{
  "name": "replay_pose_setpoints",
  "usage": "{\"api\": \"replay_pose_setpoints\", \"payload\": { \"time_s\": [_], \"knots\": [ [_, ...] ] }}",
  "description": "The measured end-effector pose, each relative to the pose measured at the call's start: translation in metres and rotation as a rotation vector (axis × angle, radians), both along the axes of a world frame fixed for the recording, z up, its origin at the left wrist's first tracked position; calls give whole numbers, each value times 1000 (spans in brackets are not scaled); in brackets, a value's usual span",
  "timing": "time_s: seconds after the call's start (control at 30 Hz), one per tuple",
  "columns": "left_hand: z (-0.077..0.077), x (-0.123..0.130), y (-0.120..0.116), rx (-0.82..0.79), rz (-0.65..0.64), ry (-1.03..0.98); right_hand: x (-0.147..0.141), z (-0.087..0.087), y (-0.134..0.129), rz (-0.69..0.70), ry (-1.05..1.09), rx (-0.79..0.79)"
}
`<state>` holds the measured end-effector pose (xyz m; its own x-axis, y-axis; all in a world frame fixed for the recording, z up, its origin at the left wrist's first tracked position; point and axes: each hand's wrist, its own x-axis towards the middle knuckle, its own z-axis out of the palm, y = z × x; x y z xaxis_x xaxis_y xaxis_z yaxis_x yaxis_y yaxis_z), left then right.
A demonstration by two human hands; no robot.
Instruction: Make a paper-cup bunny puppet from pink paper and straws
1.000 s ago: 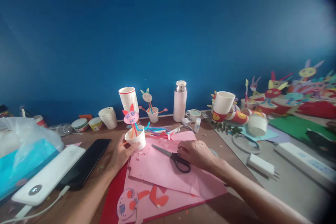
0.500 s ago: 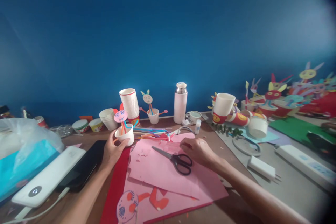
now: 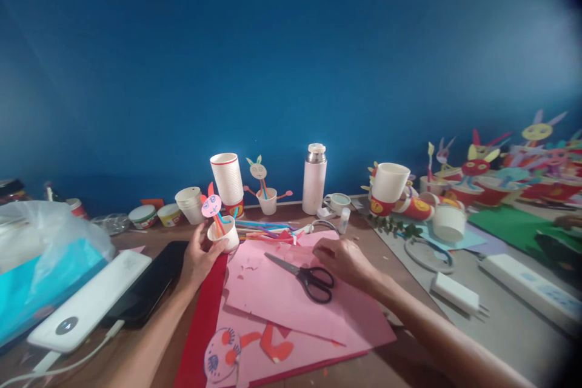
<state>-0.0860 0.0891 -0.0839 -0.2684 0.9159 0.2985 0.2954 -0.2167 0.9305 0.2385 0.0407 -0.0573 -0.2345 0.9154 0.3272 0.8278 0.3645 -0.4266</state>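
Note:
My left hand (image 3: 200,254) is closed around the lower left side of a small white paper cup (image 3: 224,236), near the edge of a red sheet (image 3: 200,321). From the cup rises a pink paper puppet head (image 3: 211,206) with red ears and a drawn face, on orange and blue strips; it leans left. My right hand (image 3: 343,259) rests at the upper right of the pink paper (image 3: 282,303), fingers curled down and their tips hidden. Black-handled scissors (image 3: 307,279) lie on that paper, left of my right hand. A round drawn face cutout (image 3: 221,354) and orange paper pieces (image 3: 276,345) lie nearer to me.
Behind stand stacked cups (image 3: 226,179), another cup puppet (image 3: 267,200) and a thermos (image 3: 314,179). A phone (image 3: 163,273) and power bank (image 3: 91,303) are left; a charger (image 3: 457,293) and power strip (image 3: 530,285) right. Several puppets crowd the far right, where a person's hand (image 3: 570,221) shows.
My left hand has shifted the cup slightly right and turned it; the puppet head tips left and its red ears show more clearly. My right hand stays in place.

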Motion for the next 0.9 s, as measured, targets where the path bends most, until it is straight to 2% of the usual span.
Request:
{"api": "replay_pose_setpoints", "payload": {
  "time_s": [0.13, 0.23, 0.37, 0.43, 0.57, 0.63, 0.73, 0.8, 0.87, 0.9],
  "knots": [
    [2, 1, 1, 30, -9, -8, 0, 2, 1, -3, -6, 16],
    [1, 0, 3, 39, 41, 35, 3, 6, 2, 4, 14, 19],
    [3, 0, 2, 42, 88, 96, 12, 13, 4, -42, 142, 25],
    [7, 1, -1, 79, 155, 118, 18, 16, 6, -79, 200, 68],
    [16, 2, -7, 237, 404, 142, 29, 21, 11, -169, 198, 147],
    [19, 6, -12, 295, 420, 142, 35, 22, 12, -193, 197, 165],
    [25, 22, -29, 436, 246, 276, 40, 24, 14, -191, 169, 166],
    [29, 39, -45, 482, 31, 367, 42, 24, 15, -190, 96, 130],
    [30, 56, -60, 442, -211, 485, 42, 23, 15, -184, -6, 72],
    [30, 64, -66, 455, -292, 493, 41, 23, 15, -172, -57, 42]
  ]
}}
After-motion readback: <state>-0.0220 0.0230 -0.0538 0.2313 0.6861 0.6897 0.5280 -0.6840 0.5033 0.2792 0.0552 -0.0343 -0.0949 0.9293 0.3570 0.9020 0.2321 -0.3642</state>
